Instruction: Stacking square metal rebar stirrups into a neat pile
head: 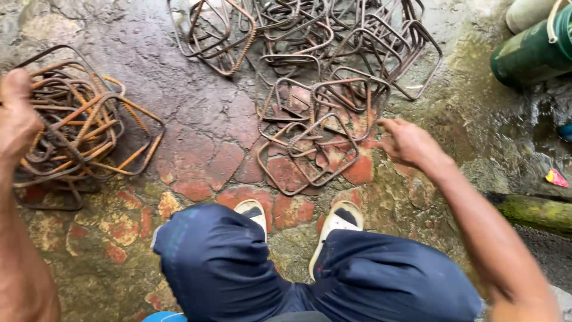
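Observation:
My left hand (16, 113) is at the far left, closed around the edge of a bundle of rusty bent steel stirrups (83, 128) resting on the ground. My right hand (405, 142) reaches toward loose square stirrups (310, 146) lying flat on the red stone paving in front of my feet; its fingers are spread and hold nothing, with fingertips just beside the nearest stirrup. A larger heap of tangled stirrups (322, 36) lies farther away at the top.
My knees in dark blue trousers (238, 268) and white sandals (336, 223) fill the bottom. A green cylinder (527, 53) lies at the top right, above wet ground. A mossy kerb (530, 210) runs along the right.

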